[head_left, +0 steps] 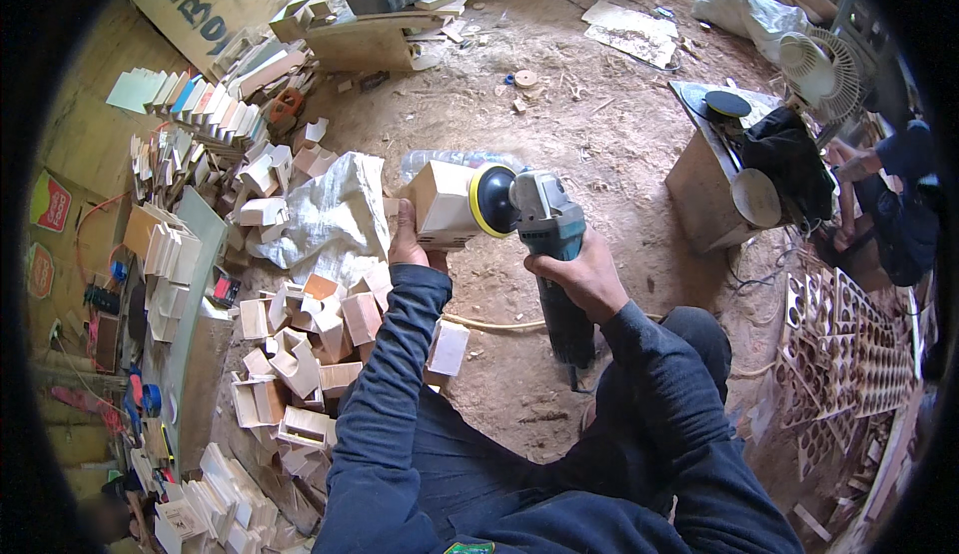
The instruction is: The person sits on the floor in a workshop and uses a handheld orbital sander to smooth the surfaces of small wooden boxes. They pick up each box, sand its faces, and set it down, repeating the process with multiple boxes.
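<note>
Pale wooden box-shaped block (pixel 440 197) is pinched at its left end by the left hand (pixel 408 238), above the brown dusty floor (pixel 489 364) | grey-and-teal power grinder (pixel 549 212) is clasped in the right hand (pixel 587 279) | its round, yellow-rimmed black disc (pixel 492 200) is held at the block's right face; contact cannot be told

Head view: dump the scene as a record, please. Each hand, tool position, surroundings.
Left hand: holding a pale wooden piece
Right hand: gripping a handheld power tool by its body
Tool disc: black with yellow rim, at the piece's right side; exact contact unclear
Left of hands: heaped wooden parts, white woven sack
Right side: fan, panels with round holes, another person
Floor: brown, with scattered scraps
</note>
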`<move>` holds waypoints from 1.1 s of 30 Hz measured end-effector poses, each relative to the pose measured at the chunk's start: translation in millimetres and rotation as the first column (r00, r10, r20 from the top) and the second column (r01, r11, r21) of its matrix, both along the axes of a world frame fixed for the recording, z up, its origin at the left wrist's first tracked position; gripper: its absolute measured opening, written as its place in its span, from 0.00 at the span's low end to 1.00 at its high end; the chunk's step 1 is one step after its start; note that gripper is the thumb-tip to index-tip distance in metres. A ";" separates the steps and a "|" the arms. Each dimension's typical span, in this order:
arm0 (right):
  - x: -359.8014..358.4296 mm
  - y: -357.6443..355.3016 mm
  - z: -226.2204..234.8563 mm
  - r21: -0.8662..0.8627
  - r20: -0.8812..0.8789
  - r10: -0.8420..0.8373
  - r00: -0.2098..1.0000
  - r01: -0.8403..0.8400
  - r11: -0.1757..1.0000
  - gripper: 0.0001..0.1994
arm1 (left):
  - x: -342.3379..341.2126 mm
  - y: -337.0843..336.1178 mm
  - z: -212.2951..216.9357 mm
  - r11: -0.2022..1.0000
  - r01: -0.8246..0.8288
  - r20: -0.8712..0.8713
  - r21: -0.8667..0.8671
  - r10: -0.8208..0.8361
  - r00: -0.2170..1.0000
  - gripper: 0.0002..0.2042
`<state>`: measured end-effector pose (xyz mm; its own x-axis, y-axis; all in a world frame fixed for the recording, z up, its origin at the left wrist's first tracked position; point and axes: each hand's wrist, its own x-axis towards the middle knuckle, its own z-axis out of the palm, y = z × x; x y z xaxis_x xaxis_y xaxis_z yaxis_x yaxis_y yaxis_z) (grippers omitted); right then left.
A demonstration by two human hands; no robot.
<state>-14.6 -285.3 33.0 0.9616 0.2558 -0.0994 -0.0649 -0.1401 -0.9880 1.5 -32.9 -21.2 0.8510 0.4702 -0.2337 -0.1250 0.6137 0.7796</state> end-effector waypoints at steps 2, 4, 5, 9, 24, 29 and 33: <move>-2.1 8.3 3.1 0.034 0.090 -0.013 0.996 0.010 0.999 0.18 | -1.9 -5.2 -0.7 0.999 0.012 -0.018 0.045 -0.011 1.000 0.36; -3.8 12.9 6.1 0.030 0.119 -0.014 0.993 0.011 0.999 0.23 | -3.2 -8.2 -1.0 0.993 0.089 0.004 0.078 -0.090 0.996 0.37; -4.7 13.7 7.0 0.014 0.105 -0.004 0.994 0.002 1.000 0.26 | -3.5 -8.5 -1.1 0.991 0.114 0.021 0.063 -0.116 0.993 0.36; -5.9 8.7 1.1 -0.012 0.094 -0.007 0.996 0.008 1.000 0.30 | -1.3 -2.0 -3.8 0.992 0.124 -0.050 -0.002 -0.124 0.991 0.37; 13.7 -10.9 -35.0 -0.052 -0.037 -0.147 0.988 0.145 0.988 0.17 | 26.0 47.7 -97.8 0.974 0.227 -0.176 0.019 -0.220 0.959 0.24; 21.3 2.3 -44.3 -0.070 -0.115 -0.196 0.974 0.189 0.980 0.13 | 56.3 135.5 -172.4 0.876 0.409 -0.374 -0.254 -0.479 0.794 0.18; 19.1 2.7 -43.8 -0.017 -0.101 -0.120 0.988 0.119 0.993 0.13 | 97.2 225.5 -106.5 0.925 0.036 -0.261 0.378 0.069 0.963 0.18</move>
<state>4.5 -282.5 -10.8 0.9700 0.1383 -0.2000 -0.1814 -0.1361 -0.9739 98.7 192.6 -127.7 0.7743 0.5806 -0.2517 0.1100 0.2682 0.9571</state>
